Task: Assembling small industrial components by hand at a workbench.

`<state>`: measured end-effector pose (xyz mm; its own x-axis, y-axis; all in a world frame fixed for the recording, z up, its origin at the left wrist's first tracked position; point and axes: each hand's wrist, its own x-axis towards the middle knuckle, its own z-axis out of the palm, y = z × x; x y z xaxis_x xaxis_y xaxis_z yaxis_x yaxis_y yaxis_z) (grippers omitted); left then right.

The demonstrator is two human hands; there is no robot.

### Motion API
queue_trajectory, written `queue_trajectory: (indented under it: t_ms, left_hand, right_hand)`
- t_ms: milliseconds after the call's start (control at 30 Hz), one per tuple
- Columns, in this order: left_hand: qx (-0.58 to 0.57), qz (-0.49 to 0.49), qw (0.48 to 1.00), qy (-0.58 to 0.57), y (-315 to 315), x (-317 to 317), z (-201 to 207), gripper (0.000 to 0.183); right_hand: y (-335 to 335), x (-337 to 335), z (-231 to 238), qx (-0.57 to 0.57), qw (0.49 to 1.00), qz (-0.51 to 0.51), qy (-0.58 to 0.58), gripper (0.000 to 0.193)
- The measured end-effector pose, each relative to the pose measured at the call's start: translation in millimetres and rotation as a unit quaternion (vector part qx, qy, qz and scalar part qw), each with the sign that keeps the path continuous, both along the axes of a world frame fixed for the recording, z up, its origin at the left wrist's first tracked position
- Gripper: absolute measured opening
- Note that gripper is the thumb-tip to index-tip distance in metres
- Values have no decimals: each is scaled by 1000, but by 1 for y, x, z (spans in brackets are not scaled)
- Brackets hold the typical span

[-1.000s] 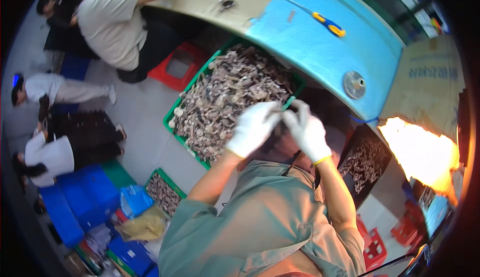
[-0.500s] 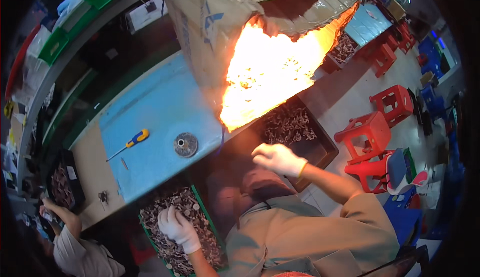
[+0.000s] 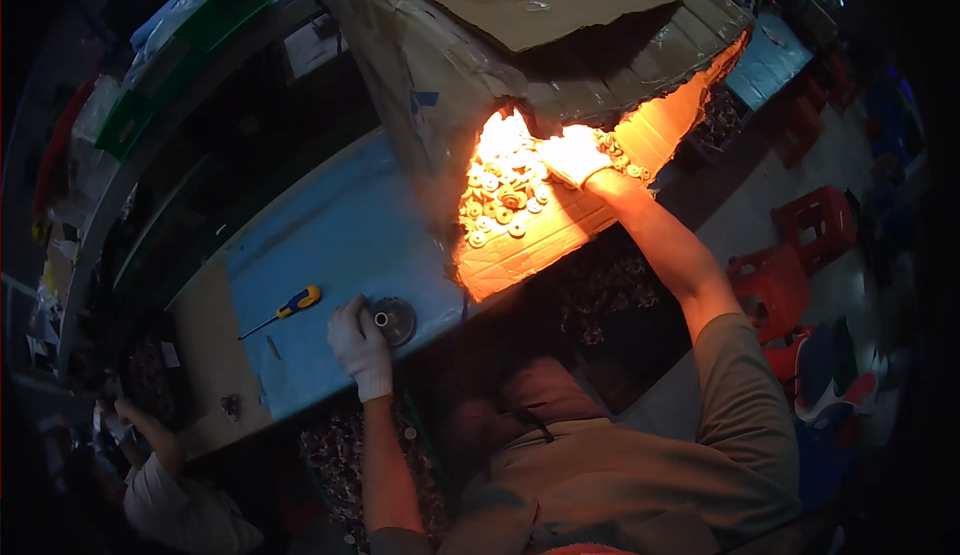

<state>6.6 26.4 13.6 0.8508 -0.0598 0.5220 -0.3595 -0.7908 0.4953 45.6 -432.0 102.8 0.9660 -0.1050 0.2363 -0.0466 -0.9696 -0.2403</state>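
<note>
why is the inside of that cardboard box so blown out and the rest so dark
Head view: a strong warm light inside the cardboard box overexposes the small round parts and the right hand; the left hand on the blue bench is dim; edges fall to black, and fisheye bends the bench's straight lines.

Both hands wear thin white knit gloves with snug cuffs ending at the wrist: the left hand (image 3: 362,347) and the right hand (image 3: 572,157). The forearms are bare. A loose short-sleeved shirt, olive-grey, covers shoulders and chest.
</note>
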Motion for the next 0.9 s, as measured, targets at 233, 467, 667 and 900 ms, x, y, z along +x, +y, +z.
queue_trajectory:
  t_ms: [233, 467, 667, 900]
  left_hand:
    - [-1, -3, 1000, 6, -12, -1, 3, 21]
    - [1, 8, 1000, -23, -6, -12, 5, 20]
    - [-16, -10, 1000, -22, -7, -6, -2, 18]
    - [-121, -74, 988, -53, 2, -4, 13, 22]
  right_hand:
    - [-15, 18, -9, 23, 990, -94, 102, 46]
    - [-13, 11, -7, -196, 979, -22, 58, 30]
    - [24, -37, 9, 252, 966, -20, 50, 24]
    - [198, -155, -9, 466, 868, 138, 107, 18]
